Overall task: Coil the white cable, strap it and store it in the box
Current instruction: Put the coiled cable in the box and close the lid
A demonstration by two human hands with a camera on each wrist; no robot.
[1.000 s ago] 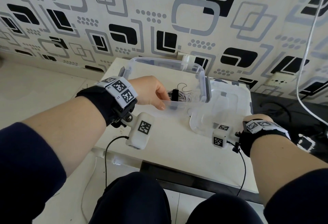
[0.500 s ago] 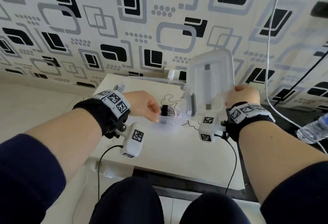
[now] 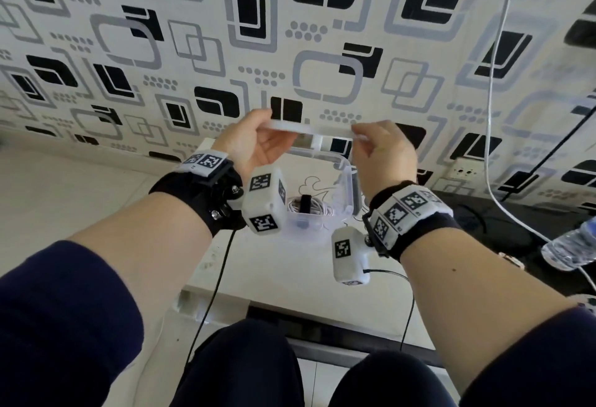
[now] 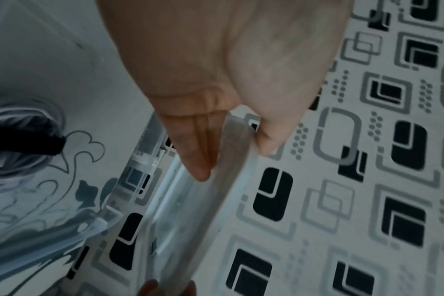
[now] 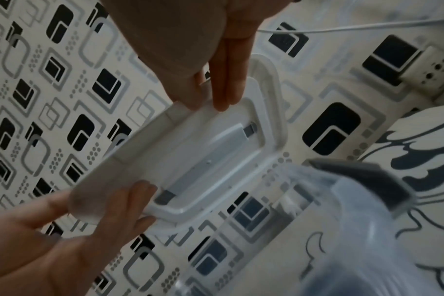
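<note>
Landmark: clear rectangular plastic box (image 3: pixel 317 213), open-topped, standing on the pale patterned worktop (image 3: pixel 290 264).
Cable: coiled white cable (image 3: pixel 317 208) lies inside the box, bound by a black strap (image 3: pixel 304 203).
Left grip: left hand (image 3: pixel 258 145), raised above the box's left side, pinches one end of the translucent white plastic lid (image 3: pixel 298 127); thumb on the outer face, fingers (image 4: pixel 200 152) straight along the inner face.
Right grip: right hand (image 3: pixel 382 151), above the box's right side, pinches the lid's other end between thumb and fingers (image 5: pixel 227 84).
Lid: held in the air above the box, apart from its rim.
Beyond the box: black, grey and white geometric wallpaper (image 3: pixel 193 51).
</note>
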